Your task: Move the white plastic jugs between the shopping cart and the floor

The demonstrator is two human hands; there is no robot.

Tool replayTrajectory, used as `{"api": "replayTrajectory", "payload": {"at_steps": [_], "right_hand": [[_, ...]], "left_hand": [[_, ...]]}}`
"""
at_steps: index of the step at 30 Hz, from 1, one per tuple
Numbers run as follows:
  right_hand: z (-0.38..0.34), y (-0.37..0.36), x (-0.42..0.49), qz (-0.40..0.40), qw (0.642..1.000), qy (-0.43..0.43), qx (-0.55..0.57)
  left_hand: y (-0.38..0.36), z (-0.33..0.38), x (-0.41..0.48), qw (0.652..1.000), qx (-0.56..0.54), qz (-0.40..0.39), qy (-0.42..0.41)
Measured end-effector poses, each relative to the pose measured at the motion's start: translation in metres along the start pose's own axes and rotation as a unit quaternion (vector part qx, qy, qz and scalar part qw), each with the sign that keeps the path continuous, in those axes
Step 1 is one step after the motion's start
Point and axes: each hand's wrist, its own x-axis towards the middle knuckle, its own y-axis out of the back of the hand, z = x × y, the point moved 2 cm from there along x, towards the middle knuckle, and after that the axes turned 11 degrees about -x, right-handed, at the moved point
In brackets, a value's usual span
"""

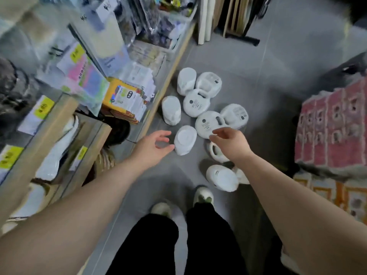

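Item 1: left hand (pixel 156 143). I am seeing it reaching forward over the floor (pixel 258 62), fingers spread and relaxed, gripping nothing, fingertips just beside the nearest jug (pixel 185 140).

Item 2: right hand (pixel 228 143). It is hanging over the cluster with fingers loosely bent and apart, holding nothing. It is partly covering a handled jug (pixel 217 152) lying beneath it.

Item 3: white plastic jugs (pixel 196 103). All those I am seeing are lying on the grey tiled floor in a loose cluster ahead of the hands. The nearest jug is sitting between the two hands. Several farther ones are lying on their sides and touching one another, some showing labels. One more jug (pixel 222 180) is lying close to the feet, below the right forearm.

Item 4: shoes (pixel 203 195), pale, standing on the floor under dark trouser legs.

Item 5: shelf (pixel 174 64), running along the left, carrying packets with yellow price tags.

Item 6: pink cartons (pixel 333 124), stacked at the right, well apart from the jugs.
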Motion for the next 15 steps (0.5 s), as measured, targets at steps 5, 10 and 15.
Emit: {"api": "replayTrajectory", "payload": {"at_steps": [5, 10, 15], "right_hand": [[0.052, -0.065, 0.13, -0.028, 0.999, 0.009, -0.027], [0.116, -0.161, 0.248, -0.066, 0.995, 0.039, -0.067], [0.164, -0.236, 0.339, -0.09, 0.983, 0.1, -0.125]], "left_hand": [[-0.053, -0.094, 0.107, 0.999, -0.014, 0.004, 0.048], [-0.108, -0.2, 0.214, 0.997, -0.008, -0.005, 0.072], [-0.152, -0.275, 0.292, 0.998, -0.005, -0.023, 0.055]]}}
